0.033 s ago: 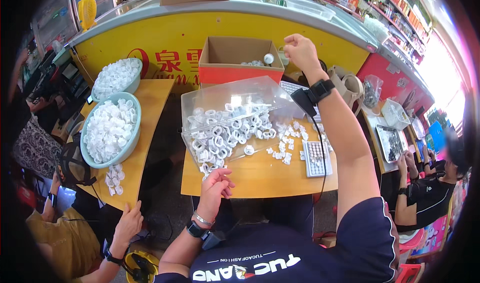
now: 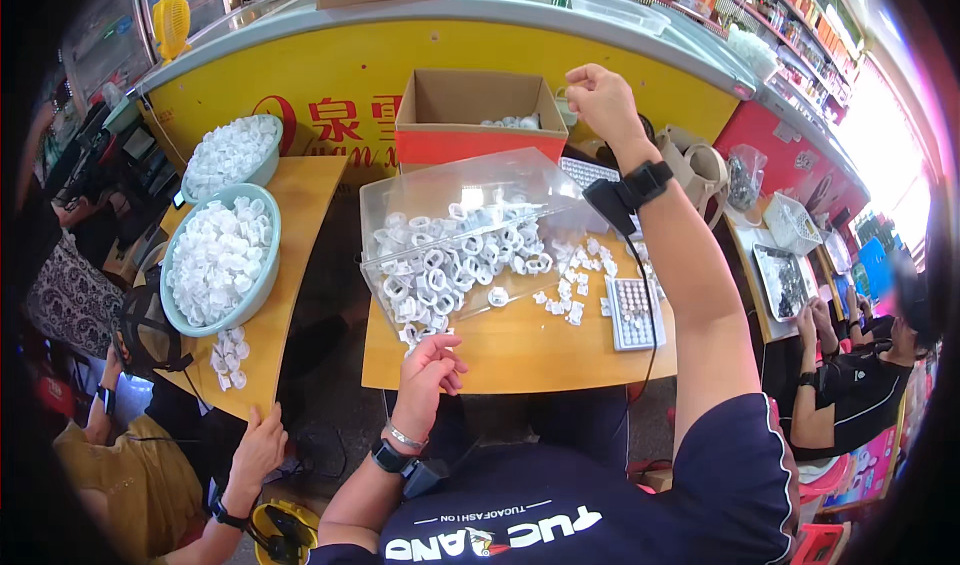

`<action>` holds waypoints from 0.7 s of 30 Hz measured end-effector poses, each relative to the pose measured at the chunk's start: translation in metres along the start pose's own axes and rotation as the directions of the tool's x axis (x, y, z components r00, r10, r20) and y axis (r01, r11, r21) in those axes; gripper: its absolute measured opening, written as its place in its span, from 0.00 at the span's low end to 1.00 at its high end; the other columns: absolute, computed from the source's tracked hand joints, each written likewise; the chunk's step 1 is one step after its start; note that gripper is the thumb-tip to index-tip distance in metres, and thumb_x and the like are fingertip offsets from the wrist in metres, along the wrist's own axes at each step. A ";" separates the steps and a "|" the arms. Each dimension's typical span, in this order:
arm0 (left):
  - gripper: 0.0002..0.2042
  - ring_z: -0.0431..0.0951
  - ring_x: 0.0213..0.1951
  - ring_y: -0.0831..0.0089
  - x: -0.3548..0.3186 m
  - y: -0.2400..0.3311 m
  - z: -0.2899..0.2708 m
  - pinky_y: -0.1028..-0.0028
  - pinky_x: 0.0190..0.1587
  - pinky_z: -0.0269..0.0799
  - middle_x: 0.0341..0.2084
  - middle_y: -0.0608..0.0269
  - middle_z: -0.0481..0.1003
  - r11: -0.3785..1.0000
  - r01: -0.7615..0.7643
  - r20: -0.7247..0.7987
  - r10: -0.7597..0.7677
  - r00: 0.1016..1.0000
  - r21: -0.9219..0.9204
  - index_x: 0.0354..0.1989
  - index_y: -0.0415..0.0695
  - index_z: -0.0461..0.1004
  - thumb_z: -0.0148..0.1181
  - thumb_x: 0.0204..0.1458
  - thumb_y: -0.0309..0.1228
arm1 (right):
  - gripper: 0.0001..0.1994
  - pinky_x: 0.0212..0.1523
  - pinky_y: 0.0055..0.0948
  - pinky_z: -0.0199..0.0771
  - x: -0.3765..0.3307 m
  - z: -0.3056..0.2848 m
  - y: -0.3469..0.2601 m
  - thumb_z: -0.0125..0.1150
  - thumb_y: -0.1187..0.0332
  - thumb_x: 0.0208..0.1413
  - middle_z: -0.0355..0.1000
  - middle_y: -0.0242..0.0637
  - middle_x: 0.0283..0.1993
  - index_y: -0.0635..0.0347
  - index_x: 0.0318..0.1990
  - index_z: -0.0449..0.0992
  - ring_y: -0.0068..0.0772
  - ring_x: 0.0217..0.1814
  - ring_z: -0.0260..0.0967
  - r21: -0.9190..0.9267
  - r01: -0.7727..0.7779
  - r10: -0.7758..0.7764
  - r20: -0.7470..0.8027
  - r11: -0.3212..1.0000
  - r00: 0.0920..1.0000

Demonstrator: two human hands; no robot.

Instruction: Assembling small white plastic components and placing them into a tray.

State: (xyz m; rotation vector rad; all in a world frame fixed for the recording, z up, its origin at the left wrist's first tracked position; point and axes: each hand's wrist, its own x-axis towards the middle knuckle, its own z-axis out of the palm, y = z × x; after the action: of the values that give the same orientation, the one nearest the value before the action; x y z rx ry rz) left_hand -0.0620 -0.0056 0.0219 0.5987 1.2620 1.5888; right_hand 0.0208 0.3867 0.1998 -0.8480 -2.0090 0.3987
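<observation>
Small white plastic ring parts (image 2: pixel 440 260), squarish with hollow centres, heaped loosely inside a clear plastic tray (image 2: pixel 470 190); tray tilted, open side toward the near desk edge, parts spilling out at its lower left corner. More of the same parts scattered loose (image 2: pixel 570 290) on the wooden desk (image 2: pixel 520 350).

Left hand (image 2: pixel 428 370): at the near edge of the desk, just below the spilling corner of the tray, fingers curled inward and pinched together; whether a part sits between the fingertips cannot be told. Nearest heap of parts directly above the hand, almost touching the fingertips. Watch and bracelet on the wrist.

Right hand (image 2: pixel 603 102): raised well above the desk, closed in a fist, contents not visible. Black band with a small device on the wrist. Open cardboard box (image 2: pixel 480 115) just left of this hand, a few white parts lying in its far corner. Tray and scattered parts below and left of the hand, well apart from it.

Grey gridded tray (image 2: pixel 632 312) under the right forearm, right of the scattered parts. Keyboard (image 2: pixel 590 173) partly hidden behind the clear tray. Far left of the left hand: second wooden desk (image 2: pixel 290 265) carrying two pale green basins (image 2: pixel 262 275) full of white parts. Another person's hand (image 2: pixel 262 445) at that desk's near edge. Yellow counter (image 2: pixel 400 55) behind the box. Clear tray wall standing between the left hand and most of the heap.
</observation>
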 end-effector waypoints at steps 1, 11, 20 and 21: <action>0.15 0.71 0.23 0.78 0.002 -0.001 -0.004 0.81 0.26 0.67 0.27 0.60 0.74 1.000 0.009 -0.016 -0.010 1.000 -0.015 0.46 0.39 0.71 0.44 0.51 0.24 | 0.10 0.31 0.23 0.70 -0.012 -0.004 -0.012 0.57 0.71 0.48 0.75 0.37 0.28 0.67 0.38 0.77 0.23 0.28 0.72 0.117 0.007 -0.015 0.070 0.993 0.997; 0.15 0.72 0.21 0.78 -0.001 -0.017 -0.008 0.81 0.23 0.67 0.25 0.61 0.74 0.996 0.082 -0.038 -0.081 0.996 0.029 0.46 0.39 0.71 0.45 0.52 0.27 | 0.11 0.36 0.38 0.73 -0.259 -0.070 -0.016 0.59 0.68 0.51 0.73 0.46 0.33 0.59 0.42 0.78 0.44 0.34 0.74 -0.162 -0.097 0.149 0.349 0.982 0.925; 0.15 0.73 0.21 0.78 -0.028 -0.021 0.004 0.82 0.23 0.68 0.24 0.59 0.74 0.995 0.073 -0.004 -0.073 0.997 0.069 0.47 0.37 0.69 0.45 0.52 0.27 | 0.12 0.41 0.44 0.74 -0.315 -0.007 0.036 0.54 0.69 0.53 0.69 0.47 0.42 0.63 0.43 0.72 0.49 0.44 0.70 -0.514 0.079 0.176 0.428 0.854 0.887; 0.15 0.73 0.21 0.78 -0.032 -0.022 0.003 0.82 0.23 0.68 0.24 0.59 0.74 0.993 0.088 -0.009 -0.087 0.996 0.073 0.47 0.37 0.69 0.45 0.52 0.26 | 0.12 0.41 0.44 0.74 -0.315 -0.007 0.034 0.54 0.69 0.53 0.69 0.47 0.42 0.63 0.43 0.72 0.49 0.44 0.70 -0.511 0.083 0.169 0.427 0.856 0.888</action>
State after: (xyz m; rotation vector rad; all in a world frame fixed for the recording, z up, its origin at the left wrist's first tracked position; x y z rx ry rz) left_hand -0.0385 -0.0339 0.0087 0.5773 1.3379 1.4779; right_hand 0.1562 0.1908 -0.0090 -1.2200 -2.6073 0.0703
